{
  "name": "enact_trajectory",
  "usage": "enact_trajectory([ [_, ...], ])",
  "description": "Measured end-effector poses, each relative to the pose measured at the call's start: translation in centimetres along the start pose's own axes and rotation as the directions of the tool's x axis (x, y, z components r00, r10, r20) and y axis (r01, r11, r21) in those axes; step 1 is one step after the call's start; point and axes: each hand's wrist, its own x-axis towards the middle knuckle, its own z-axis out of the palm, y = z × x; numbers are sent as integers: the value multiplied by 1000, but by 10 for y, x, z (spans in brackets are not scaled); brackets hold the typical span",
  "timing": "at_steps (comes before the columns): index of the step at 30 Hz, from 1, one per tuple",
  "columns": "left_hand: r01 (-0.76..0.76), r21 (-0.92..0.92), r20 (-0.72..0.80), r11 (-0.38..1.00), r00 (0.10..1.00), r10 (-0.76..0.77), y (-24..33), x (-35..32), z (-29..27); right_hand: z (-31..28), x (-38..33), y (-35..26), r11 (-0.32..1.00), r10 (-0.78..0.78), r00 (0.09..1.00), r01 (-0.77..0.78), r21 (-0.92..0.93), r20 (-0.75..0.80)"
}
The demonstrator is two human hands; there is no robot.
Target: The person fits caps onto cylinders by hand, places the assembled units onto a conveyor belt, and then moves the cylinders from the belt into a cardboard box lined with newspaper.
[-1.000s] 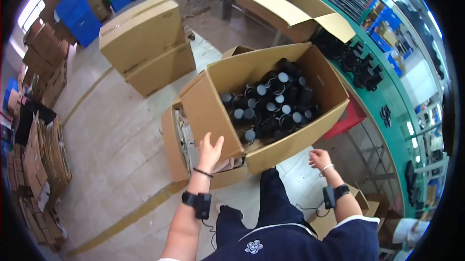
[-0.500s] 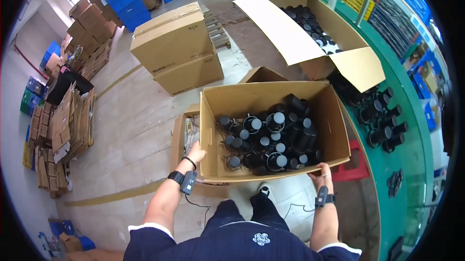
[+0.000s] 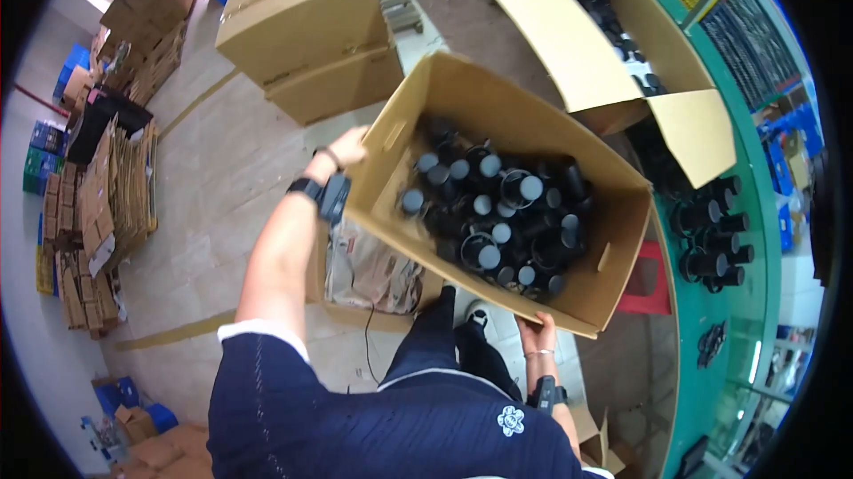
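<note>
My left hand (image 3: 350,147) is closed on the left end wall of an open cardboard carton (image 3: 533,115), by its handhold slot. Under the near edge, towards the right corner, my right hand (image 3: 538,335) grips the same carton; its fingers are partly hidden by the cardboard. The carton is held askew and tilted in front of me. Inside lie many black cylindrical parts (image 3: 530,187) with round grey ends, some with thin wire loops. Below it stands another open carton (image 3: 378,317) with crumpled brownish wrapping (image 3: 369,270) in it.
A large open carton (image 3: 613,119) of similar black parts stands far right, beside a green bench (image 3: 702,346) with more black cylinders (image 3: 711,239). A red stool (image 3: 644,279) is partly under the bench. Stacked closed cartons (image 3: 311,35) stand far left; flattened cardboard (image 3: 115,186) leans at left.
The carton has turned clockwise, its left end swinging away and its right end towards me. My left hand moved farther off, my right nearer. More of the carton below now shows.
</note>
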Motion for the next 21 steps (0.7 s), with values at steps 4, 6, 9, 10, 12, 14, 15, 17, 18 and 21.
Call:
enact_trajectory([
  [4, 5, 259, -176, 966, 983, 42, -32, 74, -6, 36, 4, 44, 997, 17, 999, -14, 79, -38],
  [6, 252, 272, -354, 929, 924, -147, -48, 97, 1, 55, 17, 52, 993, 29, 992, -14, 121, -122],
  [9, 330, 303, -339, 894, 914, -222, -13, 109, 16, 70, 24, 22, 997, 34, 995, -27, 75, -92],
  [10, 283, 331, -311, 900, 933, -180, -30, 108, 3, 75, 26, 23, 994, 72, 995, -66, 92, -69],
  [12, 168, 291, -337, 942, 939, -64, -61, 103, -4, 85, 27, 30, 994, 68, 995, -62, 87, -70],
  [14, 110, 281, -310, 954, 951, -18, -68, 90, -17, 92, 26, 37, 993, 76, 995, -70, 92, -64],
  [15, 63, 237, -261, 969, 965, 2, -55, 90, -15, 89, 29, 34, 992, 47, 997, -40, 123, -56],
  [17, -26, 365, -257, 931, 958, 127, -53, 86, -28, 90, 31, 38, 990, 59, 997, -52, 133, -51],
  [18, -6, 330, -230, 944, 969, 87, -54, 87, -35, 94, 31, 40, 990, 71, 996, -63, 126, -54],
  [21, 84, 340, -289, 937, 957, 19, -60, 87, -39, 101, 39, 44, 990, 65, 997, -61, 124, -32],
])
